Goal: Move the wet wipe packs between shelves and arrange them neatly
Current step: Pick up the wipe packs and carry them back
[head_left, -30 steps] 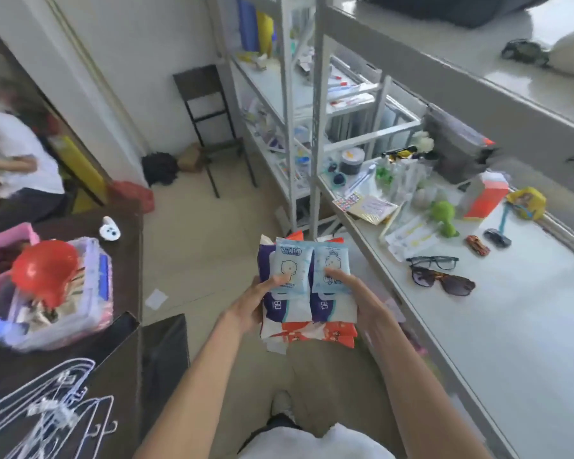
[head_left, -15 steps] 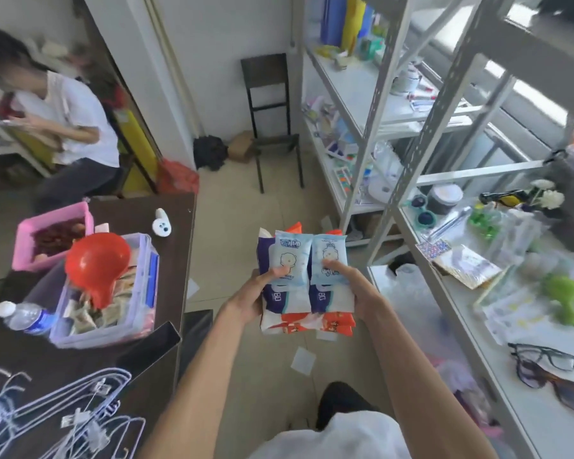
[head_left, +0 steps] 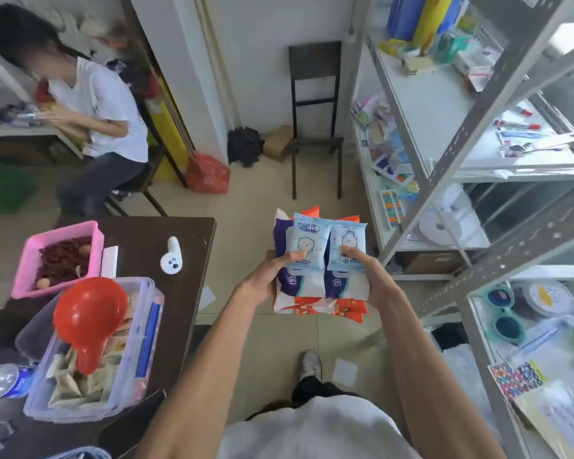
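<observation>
A stack of wet wipe packs (head_left: 320,286) hovers over the floor in front of me, held from both sides. Two small light-blue packs (head_left: 328,246) lie side by side on top, purple-and-white packs sit under them, and orange ones are at the bottom. My left hand (head_left: 272,276) grips the stack's left side, its thumb pressing on the left blue pack. My right hand (head_left: 368,276) grips the right side with its thumb on the right blue pack. The grey metal shelving (head_left: 468,127) stands to the right, its boards crowded with small goods.
A dark table (head_left: 186,260) at the left carries a pink tub, a clear box with a red scoop (head_left: 87,319) and a water bottle. A black chair (head_left: 315,120) stands against the back wall. A person in a white shirt (head_left: 96,111) sits at the far left.
My view has swung left, away from the white shelf top with the glasses, bringing the table and seated person into view. Both hands keep the same hold on the stack.
</observation>
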Action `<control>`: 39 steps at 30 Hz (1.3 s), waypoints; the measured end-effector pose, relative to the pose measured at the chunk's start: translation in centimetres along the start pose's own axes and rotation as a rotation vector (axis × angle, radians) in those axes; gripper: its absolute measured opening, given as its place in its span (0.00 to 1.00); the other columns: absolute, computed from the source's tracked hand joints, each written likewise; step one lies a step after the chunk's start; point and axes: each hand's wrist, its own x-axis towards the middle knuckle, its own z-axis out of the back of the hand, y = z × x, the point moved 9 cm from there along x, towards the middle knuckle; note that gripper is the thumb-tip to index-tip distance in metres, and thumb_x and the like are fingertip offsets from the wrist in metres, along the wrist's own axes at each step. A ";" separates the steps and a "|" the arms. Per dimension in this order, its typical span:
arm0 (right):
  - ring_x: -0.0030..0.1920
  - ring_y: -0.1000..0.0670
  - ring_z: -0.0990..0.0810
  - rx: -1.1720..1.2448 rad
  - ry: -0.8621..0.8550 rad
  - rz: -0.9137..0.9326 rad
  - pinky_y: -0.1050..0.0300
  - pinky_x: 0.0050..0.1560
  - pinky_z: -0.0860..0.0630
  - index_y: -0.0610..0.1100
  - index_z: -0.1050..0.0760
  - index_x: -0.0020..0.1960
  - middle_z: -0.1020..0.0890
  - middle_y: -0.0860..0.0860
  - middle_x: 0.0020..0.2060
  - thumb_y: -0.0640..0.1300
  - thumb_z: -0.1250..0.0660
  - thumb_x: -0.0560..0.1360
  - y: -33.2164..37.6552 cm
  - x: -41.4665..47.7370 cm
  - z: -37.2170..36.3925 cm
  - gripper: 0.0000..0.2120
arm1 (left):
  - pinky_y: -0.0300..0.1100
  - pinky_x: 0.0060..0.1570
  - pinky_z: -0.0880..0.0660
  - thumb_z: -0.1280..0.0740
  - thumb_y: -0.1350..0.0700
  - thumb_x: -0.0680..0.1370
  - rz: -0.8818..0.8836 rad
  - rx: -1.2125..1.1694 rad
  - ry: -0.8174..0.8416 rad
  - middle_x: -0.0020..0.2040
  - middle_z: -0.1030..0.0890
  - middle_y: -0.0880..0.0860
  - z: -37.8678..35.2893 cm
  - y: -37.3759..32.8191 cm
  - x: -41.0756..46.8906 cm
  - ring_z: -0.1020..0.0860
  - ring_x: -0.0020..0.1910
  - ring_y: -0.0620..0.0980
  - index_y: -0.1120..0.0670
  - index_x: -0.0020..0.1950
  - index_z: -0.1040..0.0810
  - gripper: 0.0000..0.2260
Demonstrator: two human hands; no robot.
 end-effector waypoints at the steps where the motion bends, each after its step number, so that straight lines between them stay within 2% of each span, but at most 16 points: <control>1: 0.47 0.42 0.13 -0.016 0.004 -0.001 0.45 0.51 0.16 0.44 0.19 0.61 0.14 0.40 0.57 0.48 0.31 0.79 1.4 1.4 -0.3 0.13 | 0.57 0.61 0.19 0.23 0.54 0.72 -0.005 0.015 -0.015 0.66 0.18 0.63 0.3 -1.4 1.2 0.20 0.66 0.66 0.58 0.71 0.22 0.28; 4: 0.45 0.42 0.13 -0.039 0.008 -0.006 0.46 0.50 0.16 0.43 0.20 0.62 0.13 0.41 0.54 0.49 0.30 0.79 5.0 5.2 -1.0 0.15 | 0.58 0.62 0.20 0.22 0.52 0.71 -0.015 0.036 -0.036 0.66 0.18 0.62 1.1 -4.9 4.6 0.19 0.64 0.64 0.59 0.73 0.24 0.33; 7: 0.41 0.45 0.12 0.004 0.042 -0.027 0.49 0.41 0.14 0.44 0.19 0.57 0.11 0.45 0.47 0.48 0.33 0.81 7.9 8.3 -2.1 0.10 | 0.59 0.63 0.21 0.22 0.52 0.71 -0.020 0.032 -0.036 0.66 0.18 0.62 2.0 -7.9 8.2 0.19 0.63 0.64 0.59 0.72 0.23 0.31; 11: 0.39 0.45 0.11 0.027 0.042 -0.035 0.52 0.36 0.16 0.44 0.19 0.56 0.11 0.44 0.46 0.49 0.34 0.82 11.3 13.0 -2.7 0.10 | 0.55 0.58 0.18 0.23 0.52 0.70 -0.002 0.007 -0.003 0.64 0.16 0.60 3.0 -10.9 13.4 0.16 0.60 0.60 0.57 0.71 0.22 0.30; 14: 0.38 0.46 0.11 0.007 0.020 -0.027 0.52 0.35 0.16 0.44 0.20 0.57 0.11 0.45 0.44 0.49 0.33 0.81 14.1 17.6 -3.0 0.10 | 0.56 0.59 0.18 0.23 0.52 0.71 -0.016 0.014 0.016 0.65 0.17 0.61 4.5 -13.7 18.2 0.17 0.61 0.61 0.58 0.73 0.24 0.31; 18: 0.38 0.46 0.11 0.024 -0.009 -0.023 0.53 0.34 0.16 0.44 0.20 0.58 0.11 0.45 0.45 0.49 0.33 0.81 18.4 23.9 -4.8 0.10 | 0.65 0.68 0.25 0.23 0.53 0.73 -0.019 0.027 0.025 0.68 0.19 0.64 7.4 -18.0 25.2 0.23 0.69 0.68 0.58 0.74 0.25 0.31; 22: 0.42 0.44 0.11 0.025 -0.048 -0.016 0.50 0.38 0.16 0.44 0.21 0.62 0.11 0.43 0.50 0.50 0.32 0.80 23.6 29.6 -6.4 0.14 | 0.62 0.66 0.23 0.25 0.53 0.74 0.010 0.036 0.049 0.67 0.18 0.62 9.3 -23.2 31.7 0.21 0.68 0.67 0.55 0.72 0.23 0.26; 25: 0.40 0.45 0.11 0.057 -0.069 -0.007 0.51 0.36 0.15 0.44 0.21 0.59 0.11 0.44 0.45 0.47 0.35 0.82 27.4 32.7 -6.8 0.10 | 0.62 0.66 0.23 0.23 0.51 0.71 0.040 0.062 0.094 0.66 0.17 0.61 9.0 -26.7 35.6 0.20 0.66 0.65 0.53 0.70 0.22 0.27; 28: 0.39 0.45 0.11 0.106 -0.120 0.003 0.52 0.36 0.15 0.44 0.20 0.57 0.11 0.44 0.44 0.46 0.35 0.82 30.6 35.3 -6.0 0.09 | 0.63 0.66 0.23 0.26 0.55 0.76 0.052 0.079 0.118 0.67 0.18 0.62 8.5 -29.5 39.9 0.21 0.67 0.67 0.56 0.73 0.24 0.25; 32: 0.37 0.45 0.11 0.174 -0.168 0.034 0.53 0.33 0.16 0.44 0.20 0.57 0.10 0.44 0.43 0.46 0.35 0.83 34.1 38.9 -4.0 0.08 | 0.59 0.61 0.19 0.27 0.56 0.76 0.094 0.122 0.181 0.66 0.17 0.62 6.7 -32.4 45.6 0.19 0.65 0.65 0.56 0.73 0.25 0.25; 37: 0.34 0.47 0.11 0.243 -0.221 0.072 0.54 0.29 0.17 0.43 0.21 0.53 0.11 0.46 0.38 0.44 0.38 0.84 39.2 43.6 0.5 0.08 | 0.58 0.62 0.20 0.24 0.52 0.72 0.126 0.198 0.244 0.67 0.17 0.61 2.9 -35.8 53.6 0.19 0.65 0.64 0.55 0.74 0.26 0.31; 39: 0.33 0.47 0.12 0.244 -0.244 0.101 0.54 0.30 0.17 0.43 0.21 0.53 0.11 0.46 0.38 0.45 0.37 0.84 41.7 45.2 2.6 0.08 | 0.55 0.58 0.18 0.23 0.52 0.71 0.160 0.246 0.263 0.65 0.16 0.59 0.9 -37.2 56.8 0.17 0.62 0.61 0.54 0.71 0.23 0.29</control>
